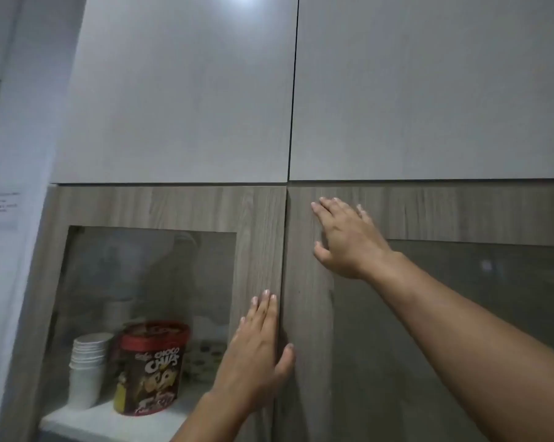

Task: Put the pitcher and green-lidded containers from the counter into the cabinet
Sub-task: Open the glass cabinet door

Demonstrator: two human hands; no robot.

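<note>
Two wood-grain cabinet doors with glass panes meet at a centre seam, and both are closed. My left hand (258,349) lies flat on the left door (263,237) beside the seam, fingers together, thumb across the gap. My right hand (346,237) presses flat on the upper corner of the right door (304,314), fingers spread. Neither hand holds anything. No pitcher, green-lidded container or counter is in view.
Behind the left glass, a shelf (110,422) holds a stack of white paper cups (87,368) and a red-lidded Choco Chips tub (151,368). Two pale grey upper cabinet doors (186,90) hang above. A white wall with a paper notice (1,208) is at left.
</note>
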